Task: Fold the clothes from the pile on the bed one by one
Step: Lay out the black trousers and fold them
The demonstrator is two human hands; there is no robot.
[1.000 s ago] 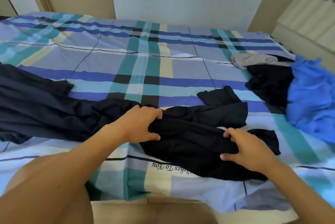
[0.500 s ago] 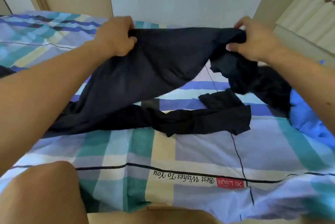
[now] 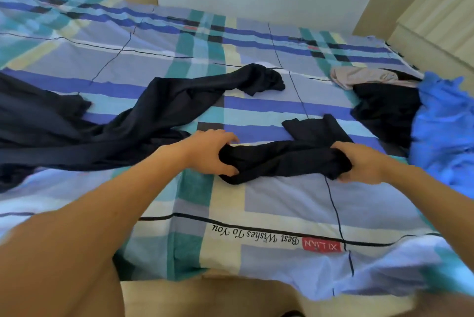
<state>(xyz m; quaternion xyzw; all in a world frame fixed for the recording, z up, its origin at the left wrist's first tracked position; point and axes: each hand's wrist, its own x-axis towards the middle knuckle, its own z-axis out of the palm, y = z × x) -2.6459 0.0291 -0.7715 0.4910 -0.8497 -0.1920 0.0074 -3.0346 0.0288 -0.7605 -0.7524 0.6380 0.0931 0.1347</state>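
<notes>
A small black garment (image 3: 287, 156) lies bunched on the plaid bedsheet (image 3: 282, 203) near the front middle of the bed. My left hand (image 3: 209, 152) grips its left end and my right hand (image 3: 359, 165) grips its right end. A large dark navy garment (image 3: 143, 121) sprawls across the sheet to the left, one end reaching toward the bed's middle. The pile sits at the right edge: a blue garment (image 3: 443, 134), a black one (image 3: 387, 108) and a beige one (image 3: 364, 76).
A cream cabinet (image 3: 441, 13) stands beyond the bed's right corner. Walls close off the far side. The bed's front edge and floor (image 3: 218, 296) are just below my arms.
The navy garment that both hands held up half a second ago now lies spread to the left. Both hands have come down and taken hold of the small black garment.
</notes>
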